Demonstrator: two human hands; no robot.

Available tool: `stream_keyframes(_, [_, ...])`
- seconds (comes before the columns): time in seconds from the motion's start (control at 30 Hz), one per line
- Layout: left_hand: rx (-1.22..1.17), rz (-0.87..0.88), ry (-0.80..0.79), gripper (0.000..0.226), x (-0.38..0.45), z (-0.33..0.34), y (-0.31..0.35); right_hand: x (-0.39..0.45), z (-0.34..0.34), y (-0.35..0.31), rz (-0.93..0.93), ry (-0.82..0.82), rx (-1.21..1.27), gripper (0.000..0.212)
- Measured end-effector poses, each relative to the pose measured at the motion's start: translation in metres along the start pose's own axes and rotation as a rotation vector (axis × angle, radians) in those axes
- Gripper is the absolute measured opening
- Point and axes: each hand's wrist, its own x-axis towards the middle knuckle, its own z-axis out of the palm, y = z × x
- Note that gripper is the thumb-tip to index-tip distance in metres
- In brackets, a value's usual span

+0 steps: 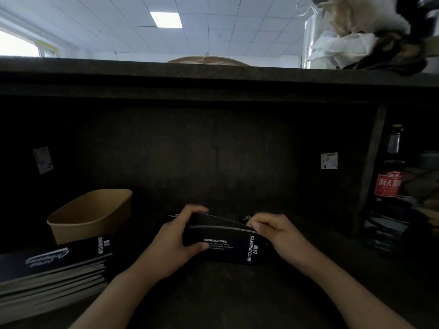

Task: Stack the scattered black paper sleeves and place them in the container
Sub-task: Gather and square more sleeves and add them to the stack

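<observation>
Black paper sleeves [225, 243] are being squared into a small bundle at the middle of the dark counter [225, 293]. The left hand [175, 241] is gripping the bundle's left end; the right hand [275, 233] is pinching its right end. The step in hand appears to be gathering. Next, the bundle likely needs carrying left to the brown paper container [92, 217], past the larger sleeve stack [52, 274].

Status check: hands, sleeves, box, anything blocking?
Both hands, left and right, grip sleeve bundle. Brown box open at left. Sleeve pile before it.
</observation>
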Motion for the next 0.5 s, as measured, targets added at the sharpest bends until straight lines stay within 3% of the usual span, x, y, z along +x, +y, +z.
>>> stream_keyframes(0.1, [0.075,0.047,0.016,0.021,0.001,-0.002,0.001,0.003,0.002,0.007,0.049,0.093,0.006,0.029])
stream_keyframes(0.2, [0.065,0.043,-0.009,0.015,0.000,-0.002,0.001,0.005,-0.003,0.020,0.247,0.276,-0.583,0.026])
stream_keyframes(0.27, [0.078,0.042,-0.029,0.016,0.000,-0.002,0.000,0.002,-0.004,0.024,0.413,0.204,-0.827,0.047])
stream_keyframes(0.4, [0.093,0.041,-0.035,0.014,0.000,-0.002,-0.001,0.005,-0.002,0.023,0.491,0.189,-0.678,0.058])
stream_keyframes(0.5, [0.105,0.050,-0.047,0.013,0.000,-0.002,0.000,0.005,-0.005,0.018,0.482,0.234,-0.561,0.054])
